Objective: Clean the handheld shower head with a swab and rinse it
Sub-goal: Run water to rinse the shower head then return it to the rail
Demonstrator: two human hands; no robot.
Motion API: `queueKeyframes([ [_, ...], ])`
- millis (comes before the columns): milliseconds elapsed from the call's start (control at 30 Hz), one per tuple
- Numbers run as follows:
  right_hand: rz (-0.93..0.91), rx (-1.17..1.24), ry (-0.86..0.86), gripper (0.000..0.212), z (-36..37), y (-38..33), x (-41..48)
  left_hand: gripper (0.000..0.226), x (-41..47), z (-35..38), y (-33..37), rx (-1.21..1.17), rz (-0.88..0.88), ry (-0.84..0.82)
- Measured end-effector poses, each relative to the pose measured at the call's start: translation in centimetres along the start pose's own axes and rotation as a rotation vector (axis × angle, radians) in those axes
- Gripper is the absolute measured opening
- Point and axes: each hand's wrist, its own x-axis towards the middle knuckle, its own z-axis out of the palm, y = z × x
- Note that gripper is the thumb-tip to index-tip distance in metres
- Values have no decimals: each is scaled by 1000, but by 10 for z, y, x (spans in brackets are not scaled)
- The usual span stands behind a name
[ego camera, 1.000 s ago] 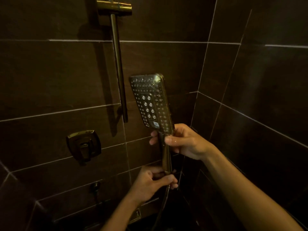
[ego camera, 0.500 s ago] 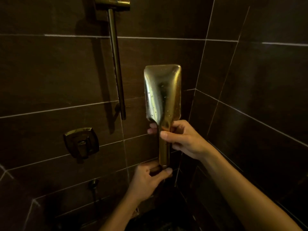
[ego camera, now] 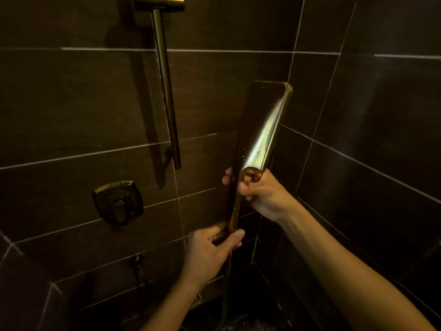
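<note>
The brass handheld shower head (ego camera: pixel 265 130) stands upright in front of the dark tiled corner, its wet smooth back turned toward me and its nozzle face hidden. My right hand (ego camera: pixel 262 194) grips its neck just below the head. My left hand (ego camera: pixel 214 249) holds the bottom end of the handle, where the hose (ego camera: pixel 226 283) drops away into the dark. No swab is in view.
A brass slide bar (ego camera: pixel 165 91) runs down the wall to the left, with its bracket (ego camera: pixel 160 2) at the top. A square brass valve handle (ego camera: pixel 118 201) sits lower left. Dark tile walls meet in a corner behind the shower head.
The shower head has turned about its handle: a second ago its nozzle face showed, then its back, now the back is angled further round to the right. Both hands keep their hold.
</note>
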Motion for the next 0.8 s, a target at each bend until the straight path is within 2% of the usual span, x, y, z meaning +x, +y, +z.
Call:
queueKeyframes([
  [100, -44, -54, 56, 52, 3, 1, 0, 12, 0, 2, 2, 31, 29, 63],
  [233, 13, -126, -51, 39, 1, -11, -2, 29, 2, -8, -2, -72, -101, -142],
  [333, 55, -138, -106, 31, 0, -15, -1, 25, 3, -12, -1, -146, -93, -224],
  [400, -4, -146, -5, 20, 1, -11, 0, 18, 5, -10, 0, -128, -68, -142],
  [500, -195, -289, 237, 16, 8, -3, 0, 7, 9, -4, -1, -47, -51, 21],
  [567, -259, -396, 282, 15, 12, 2, 0, 6, 11, -3, -2, -49, -61, 30],
  [633, -222, -412, 222, 20, 11, 1, -1, 7, 12, -4, -4, -80, -68, -42],
  [800, -18, -373, -128, 37, -7, -14, 1, 17, 15, -10, -6, -170, -46, -182],
])
